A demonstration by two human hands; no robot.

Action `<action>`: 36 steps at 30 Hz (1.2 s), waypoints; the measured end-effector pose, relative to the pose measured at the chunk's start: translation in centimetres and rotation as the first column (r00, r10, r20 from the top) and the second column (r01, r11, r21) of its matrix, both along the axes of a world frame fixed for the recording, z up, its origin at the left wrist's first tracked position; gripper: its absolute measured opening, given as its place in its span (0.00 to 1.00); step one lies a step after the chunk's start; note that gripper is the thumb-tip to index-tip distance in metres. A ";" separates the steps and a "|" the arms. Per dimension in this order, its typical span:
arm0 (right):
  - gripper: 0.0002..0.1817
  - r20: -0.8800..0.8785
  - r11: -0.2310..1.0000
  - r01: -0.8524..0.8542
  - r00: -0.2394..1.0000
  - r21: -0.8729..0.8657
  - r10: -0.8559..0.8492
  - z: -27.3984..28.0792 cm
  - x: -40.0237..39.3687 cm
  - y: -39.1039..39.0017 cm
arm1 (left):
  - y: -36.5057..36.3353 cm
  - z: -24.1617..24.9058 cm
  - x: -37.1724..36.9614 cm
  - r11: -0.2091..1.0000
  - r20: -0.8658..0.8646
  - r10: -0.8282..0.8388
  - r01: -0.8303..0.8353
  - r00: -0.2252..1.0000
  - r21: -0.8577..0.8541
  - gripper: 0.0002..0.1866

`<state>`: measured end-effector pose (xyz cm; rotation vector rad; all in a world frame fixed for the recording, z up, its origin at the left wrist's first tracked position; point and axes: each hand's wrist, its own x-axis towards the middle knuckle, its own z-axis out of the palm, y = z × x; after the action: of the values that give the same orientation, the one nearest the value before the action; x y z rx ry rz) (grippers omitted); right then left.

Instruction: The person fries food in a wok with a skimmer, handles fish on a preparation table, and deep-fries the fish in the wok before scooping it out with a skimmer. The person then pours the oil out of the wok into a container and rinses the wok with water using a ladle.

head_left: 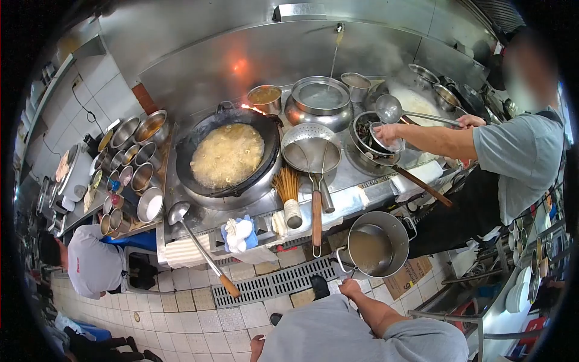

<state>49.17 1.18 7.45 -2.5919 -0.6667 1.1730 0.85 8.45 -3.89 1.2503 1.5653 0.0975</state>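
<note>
My right hand [350, 288] is closed just below the large metal pot [398, 222], on something thin that I cannot make out. Cloudy liquid lies in the pot, which has a loop handle on either side. Low in the view, my left hand [257, 346] is partly hidden at the side of my body, and its fingers are too unclear to judge. A ladle [202, 244] with a wooden handle rests on the counter edge, away from both hands. Beyond it, pale liquid bubbles in a black wok [227, 155].
A co-worker [512, 139] at the right holds a ladle [389, 109] and a clear bowl over a strainer. A skimmer [311, 146] and bamboo brush [288, 193] lie by the wok. Flame shows behind it. Another person [95, 259] is at the left. A floor grate [274, 285] lies ahead.
</note>
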 end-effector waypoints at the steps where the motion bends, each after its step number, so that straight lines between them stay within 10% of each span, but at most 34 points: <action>1: 0.18 0.007 1.000 0.001 1.000 -0.001 -0.001 -0.4 -0.1 0.0 | 0.0 -0.3 -0.1 1.000 0.001 0.003 -0.003 1.000 -0.001 0.18; 16: 0.19 -0.006 0.999 -0.013 1.000 0.036 0.013 2.0 -0.8 0.5 | -2.0 -0.8 -0.6 0.947 -0.062 -0.265 0.271 0.962 0.174 0.18; 18: 0.19 -0.009 0.999 -0.029 1.000 0.036 0.029 2.5 -0.8 0.5 | -2.3 -1.0 -0.6 0.996 0.092 0.083 -0.080 0.992 -0.034 0.17; 22: 0.19 0.068 0.990 -0.114 0.992 0.077 0.109 0.7 -0.5 0.3 | -2.7 -1.0 -0.7 0.992 0.142 0.125 -0.120 0.982 -0.045 0.18; 27: 0.18 -0.067 0.999 -0.030 0.997 -0.036 0.027 1.2 -0.2 1.1 | -2.7 -1.3 -0.7 0.936 -0.033 -0.271 0.271 0.962 0.223 0.17; 31: 0.17 0.152 0.985 -0.143 0.980 0.094 0.127 -1.3 -0.3 0.5 | -2.7 -1.6 -1.0 0.883 -0.035 -0.343 0.335 0.939 0.328 0.17; 33: 0.17 0.178 0.981 -0.172 0.972 0.087 0.155 -0.7 -0.2 0.8 | -2.5 -0.3 -0.4 0.998 -0.016 0.046 -0.047 0.999 -0.051 0.18; 36: 0.17 -0.044 0.999 -0.039 0.998 -0.018 0.038 2.6 -0.5 1.7 | -2.7 -0.8 -0.1 0.994 -0.023 0.020 -0.018 1.000 0.107 0.18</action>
<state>48.65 2.90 10.05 -2.5718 -0.7029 1.2489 0.73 5.77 -4.70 1.3245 1.6107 0.1810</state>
